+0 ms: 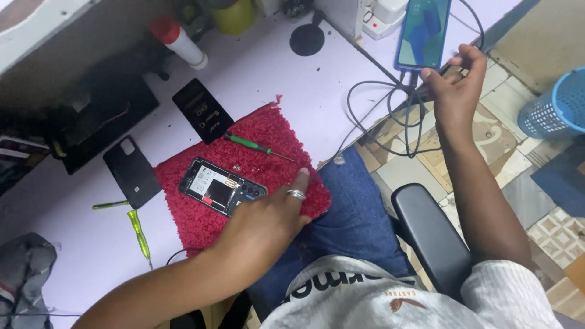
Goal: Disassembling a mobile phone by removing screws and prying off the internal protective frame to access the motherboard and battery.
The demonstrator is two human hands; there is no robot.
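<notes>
Nearest the camera, the left hand (268,219) rests flat, fingers open, on the red mat (268,131) at the worktop's (256,67) front edge, just beside the opened phone (220,186). Repair looks paused mid-disassembly; lifting parts next would need the green screwdriver (256,147). Off the right edge, the right hand (454,85) pinches a dark cable (381,100) under a blue phone (422,31).

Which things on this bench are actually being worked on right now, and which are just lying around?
In hand:
left hand resting on the red mat, beside the opened phone
right hand at the cable below the lit phone

Lying about:
green screwdriver
black back cover
blue basket
</notes>
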